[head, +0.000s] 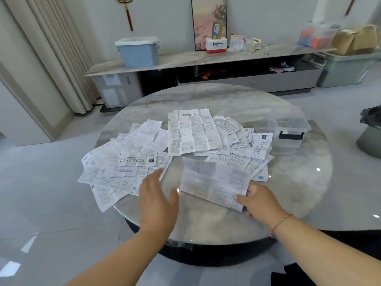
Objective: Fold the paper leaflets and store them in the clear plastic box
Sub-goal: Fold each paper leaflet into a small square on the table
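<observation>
My right hand [260, 200] pinches one leaflet [214, 182] by its near right corner, fingers clamped on the paper, holding it tilted just above the worktop [206, 221]. My left hand [157, 201] hovers just left of it, fingers straight and apart, touching nothing. The other leaflets [144, 153] lie spread beyond. The box [288, 131] sits far right.

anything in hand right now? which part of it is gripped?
The right hand pinches one leaflet at its near right corner, thumb on top. The left hand is open beside it and holds nothing.
</observation>
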`<state>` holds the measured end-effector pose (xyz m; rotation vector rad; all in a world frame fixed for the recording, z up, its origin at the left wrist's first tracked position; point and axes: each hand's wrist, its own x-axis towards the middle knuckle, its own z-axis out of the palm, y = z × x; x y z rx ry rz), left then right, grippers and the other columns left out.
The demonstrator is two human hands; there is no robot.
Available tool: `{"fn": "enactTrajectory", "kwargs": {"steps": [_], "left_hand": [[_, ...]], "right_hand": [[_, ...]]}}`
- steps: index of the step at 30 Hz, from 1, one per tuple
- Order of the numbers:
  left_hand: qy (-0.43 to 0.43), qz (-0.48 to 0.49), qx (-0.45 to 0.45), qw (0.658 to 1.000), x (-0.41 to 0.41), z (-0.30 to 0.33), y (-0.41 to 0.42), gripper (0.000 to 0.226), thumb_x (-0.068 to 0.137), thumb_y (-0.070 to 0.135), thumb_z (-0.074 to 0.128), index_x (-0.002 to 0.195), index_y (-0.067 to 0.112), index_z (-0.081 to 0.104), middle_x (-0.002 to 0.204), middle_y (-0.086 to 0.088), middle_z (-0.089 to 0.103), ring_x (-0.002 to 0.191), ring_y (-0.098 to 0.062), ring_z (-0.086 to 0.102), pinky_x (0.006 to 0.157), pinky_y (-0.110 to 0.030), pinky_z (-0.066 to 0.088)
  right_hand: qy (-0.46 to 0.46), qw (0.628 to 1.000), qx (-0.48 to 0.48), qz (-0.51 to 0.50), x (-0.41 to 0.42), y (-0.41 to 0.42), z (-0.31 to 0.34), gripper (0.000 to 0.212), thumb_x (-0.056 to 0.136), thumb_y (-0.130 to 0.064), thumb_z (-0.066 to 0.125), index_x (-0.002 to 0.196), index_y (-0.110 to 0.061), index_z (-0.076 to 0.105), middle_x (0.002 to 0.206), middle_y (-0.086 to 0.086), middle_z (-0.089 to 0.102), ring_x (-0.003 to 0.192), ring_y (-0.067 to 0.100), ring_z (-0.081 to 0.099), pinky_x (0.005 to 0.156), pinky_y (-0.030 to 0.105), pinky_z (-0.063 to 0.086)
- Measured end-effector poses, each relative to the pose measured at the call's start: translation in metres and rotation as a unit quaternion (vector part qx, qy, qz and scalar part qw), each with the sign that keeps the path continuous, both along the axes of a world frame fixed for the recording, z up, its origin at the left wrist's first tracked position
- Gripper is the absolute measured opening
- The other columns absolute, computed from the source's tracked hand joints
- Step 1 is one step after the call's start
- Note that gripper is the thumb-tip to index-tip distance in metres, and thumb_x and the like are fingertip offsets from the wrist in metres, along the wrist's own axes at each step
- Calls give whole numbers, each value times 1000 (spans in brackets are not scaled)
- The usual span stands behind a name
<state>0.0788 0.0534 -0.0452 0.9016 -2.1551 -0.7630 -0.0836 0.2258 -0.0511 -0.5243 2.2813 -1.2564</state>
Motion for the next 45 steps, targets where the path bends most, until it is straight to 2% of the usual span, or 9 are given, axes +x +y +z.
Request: {"fn": "enactTrajectory", "kwargs": {"steps": [10, 13, 16, 20, 24, 28, 34, 39, 45], "left_hand": [[-279, -306, -172, 894, -16, -31, 22, 72, 76, 59, 40, 143, 37, 32, 146, 12, 37, 137, -13, 28, 117, -44, 13], [-170, -260, -150, 939, -22, -30, 17, 31, 79, 29, 44, 96, 25, 69, 92, 8, 69, 87, -16, 63, 94, -42, 47], [-160, -223, -58, 960, -19, -30, 11, 26, 86, 28, 42, 76, 17, 63, 69, -2, 62, 72, -23, 58, 99, -25, 38], [-121, -187, 48, 974, -9, -25, 12, 34, 91, 23, 58, 63, 26, 40, 62, 7, 48, 58, -9, 44, 59, -18, 36], [-105, -145, 140, 974, -14, -20, 16, 9, 89, 25, 63, 84, 27, 56, 69, 10, 67, 69, 3, 57, 58, -6, 37], [-101, -119, 156, 975, -21, -21, 16, 25, 87, 24, 66, 109, 25, 53, 69, 9, 68, 75, 9, 56, 63, -4, 38], [-69, -176, -174, 966, -20, -30, 30, 45, 74, 22, 61, 119, 14, 56, 111, -1, 59, 104, -17, 44, 93, -23, 35], [-140, -236, -154, 949, -24, -36, 48, 38, 68, 29, 48, 101, 21, 65, 99, 9, 66, 88, -15, 58, 74, -28, 50], [-127, -229, -103, 960, -26, -37, 33, 30, 76, 22, 43, 84, 20, 72, 78, 6, 69, 74, -18, 62, 66, -27, 50]], "right_hand": [[-375, 905, -173, -103, 35, -11, 22, 16, 82, 12, 58, 95, 3, 63, 75, 17, 69, 52, 20, 63, 41, 21, 51], [-208, 965, -115, -107, 28, -6, 24, 37, 74, -17, 77, 103, -4, 57, 71, 2, 62, 56, 10, 58, 43, 20, 45], [149, 987, -60, 15, -3, 13, 29, 104, 41, -63, 79, 127, -27, 35, 108, -12, 45, 97, -1, 48, 82, 13, 39], [62, 965, 17, 255, -13, 17, 22, 96, 50, -49, 85, 130, -46, 32, 130, -30, 40, 120, -11, 42, 98, 16, 39], [62, 991, -32, 118, -13, -2, -2, 34, 77, -15, 74, 103, -31, 58, 98, -15, 70, 93, -2, 65, 89, 33, 53], [87, 994, 41, 56, -10, -8, -5, 26, 78, -22, 73, 99, -22, 57, 81, -11, 70, 73, 1, 64, 62, 15, 47], [30, 997, 72, -30, 4, -18, 3, 47, 75, -15, 75, 109, -21, 43, 91, -1, 61, 53, 15, 62, 41, 22, 46], [-215, 969, -57, -109, 31, -24, 5, 64, 76, 0, 72, 129, -10, 37, 82, 11, 61, 47, 20, 62, 43, 29, 53], [145, 979, 63, 132, 5, 2, 22, 82, 49, -59, 75, 121, -33, 44, 117, -10, 40, 110, 4, 41, 94, 17, 33]]}}
